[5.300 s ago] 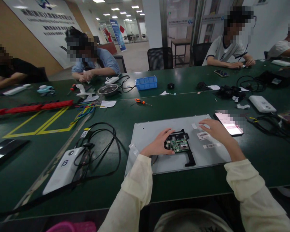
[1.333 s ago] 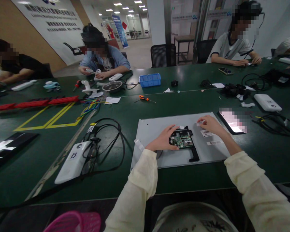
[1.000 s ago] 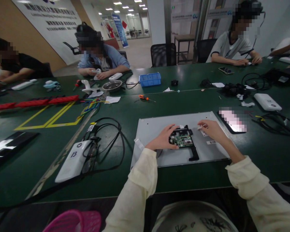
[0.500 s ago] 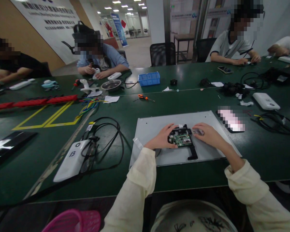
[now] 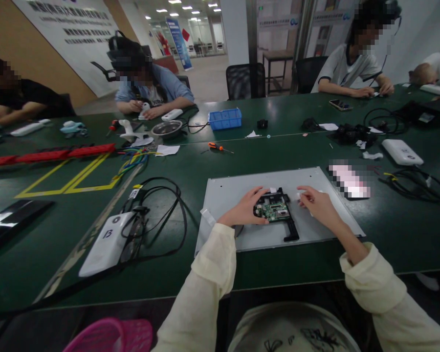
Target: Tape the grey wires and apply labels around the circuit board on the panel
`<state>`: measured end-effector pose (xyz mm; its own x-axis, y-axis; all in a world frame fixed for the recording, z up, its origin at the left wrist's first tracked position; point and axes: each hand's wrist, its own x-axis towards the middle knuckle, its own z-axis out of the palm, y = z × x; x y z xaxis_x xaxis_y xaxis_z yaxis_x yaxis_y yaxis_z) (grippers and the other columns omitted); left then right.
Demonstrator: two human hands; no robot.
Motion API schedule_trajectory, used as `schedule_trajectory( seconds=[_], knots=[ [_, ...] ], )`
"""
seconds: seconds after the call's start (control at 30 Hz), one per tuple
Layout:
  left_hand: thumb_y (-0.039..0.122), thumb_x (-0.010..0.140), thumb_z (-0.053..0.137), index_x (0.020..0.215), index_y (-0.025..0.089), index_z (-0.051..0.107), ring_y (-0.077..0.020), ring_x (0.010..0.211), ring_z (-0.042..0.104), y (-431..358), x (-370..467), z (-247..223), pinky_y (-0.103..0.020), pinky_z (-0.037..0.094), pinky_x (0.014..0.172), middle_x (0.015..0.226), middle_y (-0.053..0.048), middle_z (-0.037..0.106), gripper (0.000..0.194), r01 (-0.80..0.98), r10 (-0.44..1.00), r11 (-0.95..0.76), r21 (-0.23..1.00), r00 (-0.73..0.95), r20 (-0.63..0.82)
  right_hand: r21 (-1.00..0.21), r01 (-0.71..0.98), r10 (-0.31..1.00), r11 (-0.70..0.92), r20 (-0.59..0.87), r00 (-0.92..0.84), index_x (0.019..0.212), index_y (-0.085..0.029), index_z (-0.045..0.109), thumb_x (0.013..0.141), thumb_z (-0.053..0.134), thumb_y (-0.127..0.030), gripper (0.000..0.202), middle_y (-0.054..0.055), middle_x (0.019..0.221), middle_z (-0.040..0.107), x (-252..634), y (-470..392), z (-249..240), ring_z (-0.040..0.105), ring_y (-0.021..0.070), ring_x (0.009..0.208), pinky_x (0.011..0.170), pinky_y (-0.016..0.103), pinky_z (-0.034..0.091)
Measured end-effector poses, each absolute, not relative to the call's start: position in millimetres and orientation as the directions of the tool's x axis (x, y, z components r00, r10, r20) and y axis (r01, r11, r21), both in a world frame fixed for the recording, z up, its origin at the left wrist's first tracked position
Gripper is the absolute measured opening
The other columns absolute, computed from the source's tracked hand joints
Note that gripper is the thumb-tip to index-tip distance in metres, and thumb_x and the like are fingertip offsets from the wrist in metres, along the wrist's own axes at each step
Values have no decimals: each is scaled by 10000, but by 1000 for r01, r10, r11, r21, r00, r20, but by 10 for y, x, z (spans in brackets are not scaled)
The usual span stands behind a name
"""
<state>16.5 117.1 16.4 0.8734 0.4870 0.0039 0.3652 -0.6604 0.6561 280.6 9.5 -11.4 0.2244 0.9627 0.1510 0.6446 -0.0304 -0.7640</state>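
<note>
Head view: thumb and fingers of the left hand [image 5: 241,210] are spread wide, holding one end of a black frame [image 5: 292,231] with a green circuit board [image 5: 276,212], which lies between the two hands' fingers, over a grey panel [image 5: 308,180]. Across from them, the right hand [image 5: 319,205] has its fingertips close together (a pale scrap [image 5: 299,195] shows there; I cannot tell whether it is pinched). A steady left hold, fingers kept to the edges, and a light right touch would suit.
</note>
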Motion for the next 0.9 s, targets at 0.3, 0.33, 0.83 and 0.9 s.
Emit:
schedule_trajectory(
  seconds=[0.3,0.33,0.83,0.9],
  knots=[
    [515,640,749,1464,278,236,-316,1421,176,1150,173,183,-489,208,1148,1546,-95,176,999,399,504,-677,619,864,-6,-950,282,966,-134,-61,253,994,-180,613,795,582,-383,286,32,745,682,2812,45,-97,630,149,634,592,268,513],
    [530,642,744,1458,279,254,-319,1425,162,1133,179,200,-496,194,1150,1544,-95,187,984,407,508,-688,601,862,-3,-959,241,966,-150,-90,242,958,-179,607,779,604,-389,276,35,746,688,2803,38,-84,629,145,632,591,263,512],
    [371,881,530,1345,265,432,-254,1319,348,682,517,358,-462,248,1121,1338,-90,467,486,237,311,-908,346,934,176,-928,323,973,-185,-126,196,827,-158,691,719,659,-470,332,12,586,627,2730,14,-123,451,84,407,368,208,348],
    [371,876,536,1347,261,425,-256,1279,387,662,534,321,-462,266,1107,1306,-89,481,497,245,306,-918,313,938,162,-917,362,979,-168,-111,174,817,-163,689,731,645,-469,321,18,589,642,2717,14,-123,472,90,407,370,207,366]
  ],
)
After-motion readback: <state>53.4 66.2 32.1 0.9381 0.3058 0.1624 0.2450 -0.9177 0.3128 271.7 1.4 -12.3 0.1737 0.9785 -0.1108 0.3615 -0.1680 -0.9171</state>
